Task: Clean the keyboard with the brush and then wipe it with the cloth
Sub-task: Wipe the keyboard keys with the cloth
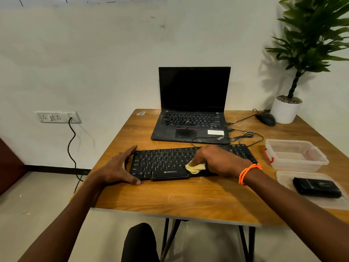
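The right hand (pixel 217 159) lies on the black keyboard (pixel 162 163), its fingers bent round a bunched yellow cloth (pixel 195 168). Only a small fold of the cloth shows at the near left of this grip; the rest is hidden under the palm, as are the keys beneath it. The fingertips cannot be made out. An orange bead bracelet (pixel 249 173) circles the wrist. The left hand (pixel 119 167) rests against the keyboard's left end, fingers straight along the far edge and thumb on the near corner, holding nothing. Both forearms run out of the picture at the bottom, and a dark knee shows below the tabletop's near edge.

The brush cannot be identified with any certainty. To the right of the right grip a clear plastic box (pixel 296 156) stands, and nearer the viewer a clear lid (pixel 283 178) carries a small black object (pixel 317 187) too blurred to name; the lid is cut off by the right edge.

The wooden tabletop (pixel 188 197) is scuffed and dusty. Beyond the hands stands an open laptop (pixel 192 106) with a dark screen, cables trailing to its right, then a black mouse (pixel 265 119) beside a white-potted plant (pixel 306 44). The wall is white, with a socket panel (pixel 58 116) and a hanging black cord to the left.
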